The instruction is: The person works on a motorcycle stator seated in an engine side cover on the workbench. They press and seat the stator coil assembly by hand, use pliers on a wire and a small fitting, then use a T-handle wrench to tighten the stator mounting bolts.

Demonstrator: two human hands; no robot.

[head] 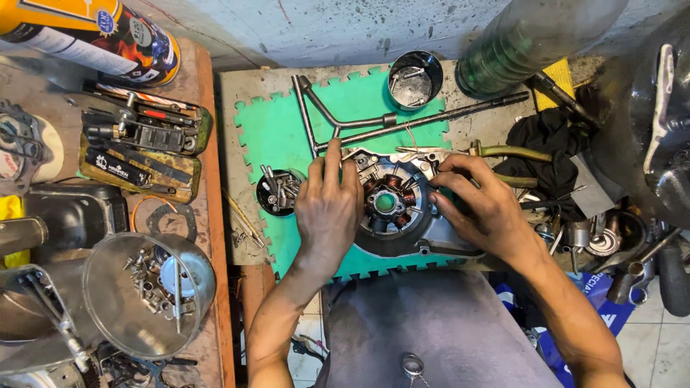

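A grey metal engine cover point(424, 241) lies on a green foam mat point(277, 133), with a round stator of copper coils point(389, 199) set in it. My left hand point(328, 208) rests flat on the cover's left side, fingers pointing away from me. My right hand point(480, 205) grips the cover's right rim, fingertips curled at the stator's edge. Neither hand holds a tool.
A Y-shaped metal wrench point(338, 122) lies behind the cover. A small dark cup of bolts point(278, 191) sits left of my left hand; a steel cup point(415, 77) stands at the back. Pliers point(514, 152), a black rag point(550, 140), a steel bowl point(147, 294) and a spray can point(93, 36) surround the mat.
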